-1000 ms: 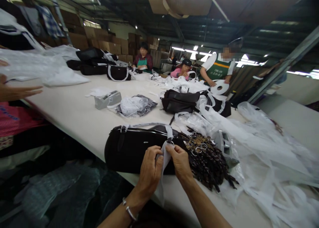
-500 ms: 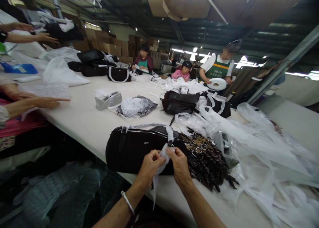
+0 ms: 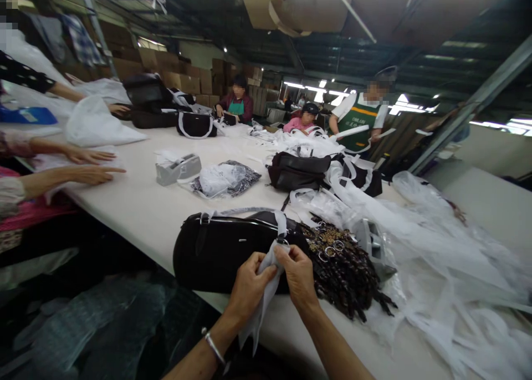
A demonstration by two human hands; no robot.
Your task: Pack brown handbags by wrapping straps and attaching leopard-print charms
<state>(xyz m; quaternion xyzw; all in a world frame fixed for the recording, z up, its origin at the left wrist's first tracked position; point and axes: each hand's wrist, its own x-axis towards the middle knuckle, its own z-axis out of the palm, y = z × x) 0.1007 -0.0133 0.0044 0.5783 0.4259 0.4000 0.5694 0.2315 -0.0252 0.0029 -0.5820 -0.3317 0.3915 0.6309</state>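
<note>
A black handbag lies on its side at the near edge of the long white table. A white paper strip is wrapped around the metal ring at the bag's right end. My left hand and my right hand both pinch this strip just below the ring, fingers closed on it. The strip's loose tail hangs down between my wrists. A pile of dark braided straps with metal rings lies just right of my right hand.
White plastic and paper wrapping heaps over the table's right side. Further back lie another black bag, a grey tape dispenser and a bagged item. A person's hands rest on the table at left. Several workers stand at the far end.
My hands have shifted their pinch on the white strip, which now hangs lower between them. The hands at left have moved onto the table. The far worker's white roll has turned.
</note>
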